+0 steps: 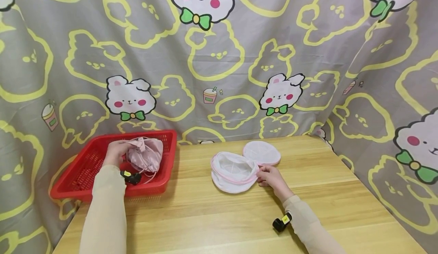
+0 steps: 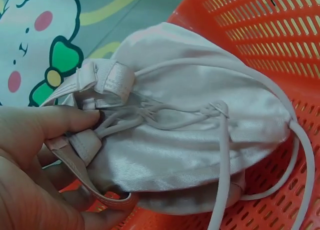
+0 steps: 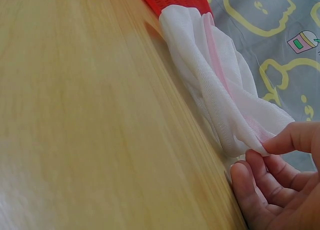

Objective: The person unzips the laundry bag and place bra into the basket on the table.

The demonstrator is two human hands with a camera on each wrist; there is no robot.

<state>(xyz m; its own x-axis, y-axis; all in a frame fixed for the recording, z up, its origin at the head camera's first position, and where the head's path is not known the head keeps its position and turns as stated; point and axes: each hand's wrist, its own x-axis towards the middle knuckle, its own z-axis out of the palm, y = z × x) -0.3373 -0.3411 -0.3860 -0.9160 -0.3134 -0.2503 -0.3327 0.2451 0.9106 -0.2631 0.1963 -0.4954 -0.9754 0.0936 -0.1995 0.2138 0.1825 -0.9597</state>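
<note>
At the left, my left hand (image 1: 117,152) grips the gathered top of a pink satin drawstring bag (image 1: 148,156) over the red basket. In the left wrist view the bag's strap loops lie between thumb and fingers, and its knotted cords (image 2: 223,165) hang loose across the satin. My right hand (image 1: 272,180) pinches the pink-trimmed rim of a white mesh laundry bag (image 1: 233,185) on the table. The laundry bag's mouth is open, and its round lid (image 1: 261,153) lies folded back behind it. Thumb and fingertips meet on the mesh edge in the right wrist view.
The red plastic basket (image 1: 171,159) with slotted walls stands at the table's left back. A wooden table (image 1: 212,223) spans the front. Behind and to the right hangs a grey patterned curtain (image 1: 219,109), close to the table's back edge.
</note>
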